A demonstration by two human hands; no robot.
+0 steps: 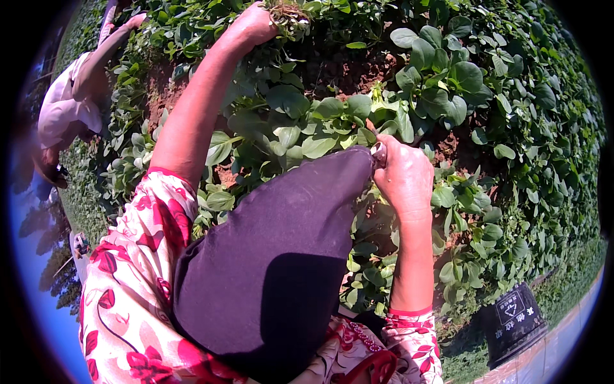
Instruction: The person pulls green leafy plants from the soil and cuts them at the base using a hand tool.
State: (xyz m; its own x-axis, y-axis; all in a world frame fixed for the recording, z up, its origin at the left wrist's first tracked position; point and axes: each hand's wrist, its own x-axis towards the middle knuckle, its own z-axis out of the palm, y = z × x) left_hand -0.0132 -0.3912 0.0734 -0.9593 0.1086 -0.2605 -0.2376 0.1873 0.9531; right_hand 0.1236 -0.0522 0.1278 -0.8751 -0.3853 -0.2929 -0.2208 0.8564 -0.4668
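My left hand (254, 27) reaches to the top of the view, its fingers closed around a clump of plants with pale, straw-like roots (288, 15). My right hand (405, 176) makes a fist just past my dark-clad knee (275, 237). From this fist a small brown pointed thing (370, 126) sticks out toward the leaves; most of what it grips is hidden by the fingers. Broad-leaved green plants (320, 121) grow beneath and between both hands. A fuller leafy plant (441, 70) stands beyond the right hand.
Reddish-brown soil (355, 72) shows between the plants. At upper left another person (70, 102) in a pale top bends over the same bed, an arm stretched into the greenery. A black box-like container (515, 323) with white markings stands at lower right, beside a pale path (543, 358).
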